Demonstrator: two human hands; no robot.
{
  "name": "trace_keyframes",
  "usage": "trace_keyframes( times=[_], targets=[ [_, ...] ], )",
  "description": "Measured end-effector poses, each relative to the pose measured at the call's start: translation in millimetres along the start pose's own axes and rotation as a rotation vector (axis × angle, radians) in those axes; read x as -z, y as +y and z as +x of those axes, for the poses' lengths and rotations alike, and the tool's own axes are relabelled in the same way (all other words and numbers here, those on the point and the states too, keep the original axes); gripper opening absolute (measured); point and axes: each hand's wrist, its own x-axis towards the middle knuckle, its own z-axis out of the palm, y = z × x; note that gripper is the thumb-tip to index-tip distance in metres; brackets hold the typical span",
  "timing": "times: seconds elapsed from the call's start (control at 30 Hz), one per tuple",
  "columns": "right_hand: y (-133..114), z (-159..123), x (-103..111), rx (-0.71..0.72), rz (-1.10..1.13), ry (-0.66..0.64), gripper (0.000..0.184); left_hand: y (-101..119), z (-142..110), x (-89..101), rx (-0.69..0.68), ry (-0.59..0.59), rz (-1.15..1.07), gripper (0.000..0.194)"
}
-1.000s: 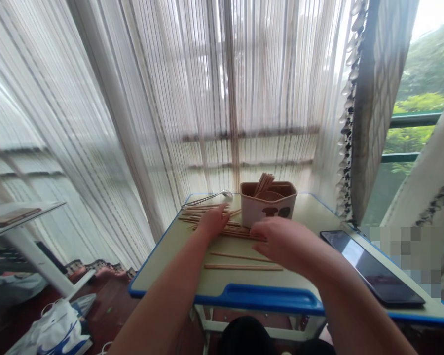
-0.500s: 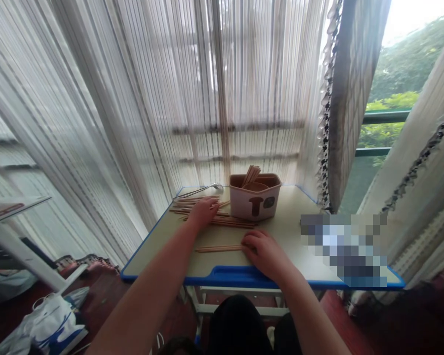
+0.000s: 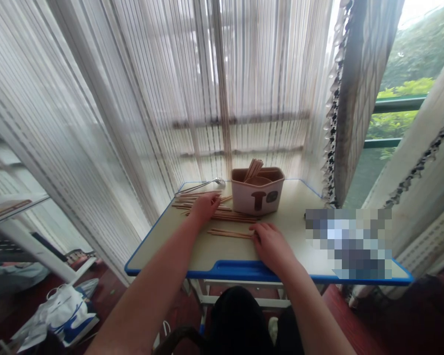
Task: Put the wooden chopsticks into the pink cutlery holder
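Note:
My left hand [image 3: 204, 207] lies flat, fingers stretched, on a spread of wooden chopsticks [image 3: 192, 202] at the back left of the small desk [image 3: 177, 251]. My right hand [image 3: 270, 240] rests palm down on the desk, its fingertips touching the right ends of a pair of chopsticks [image 3: 229, 233] lying crosswise. Behind both hands stands a pink divided holder [image 3: 258, 190] with several chopsticks [image 3: 253, 169] upright in its left compartment.
A metal spoon [image 3: 203, 185] lies at the desk's back left corner. A blurred-out object [image 3: 350, 241] sits on the right part of the desk. Sheer curtains [image 3: 151, 98] hang close behind. A white bag [image 3: 64, 315] lies on the floor to the left.
My right hand slid back towards me from near the holder, then moved slightly forward with the pair of chopsticks. The left hand stayed on the pile. The camera view shifted.

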Motion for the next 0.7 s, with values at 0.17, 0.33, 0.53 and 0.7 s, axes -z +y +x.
trace_keyframes(
  times=[0.17,0.33,0.53,0.7],
  targets=[
    [1.9,0.3,-1.6,-0.019,-0.057,-0.021,0.024,1.9,-1.0,1.8,-0.009,-0.027,0.027,0.032],
    [1.5,0.9,-0.6,-0.115,-0.158,-0.003,0.023,2.9,-0.8,2.9,0.009,-0.057,0.046,0.033],
    [-0.2,-1.3,1.7,-0.225,-0.238,0.054,0.022,-1.0,1.1,1.3,-0.018,-0.039,0.062,0.033],
    [-0.8,-3.3,6.9,-0.323,-0.192,0.250,0.021,-3.5,2.0,-0.8,0.032,-0.035,0.085,0.031]
  ],
)
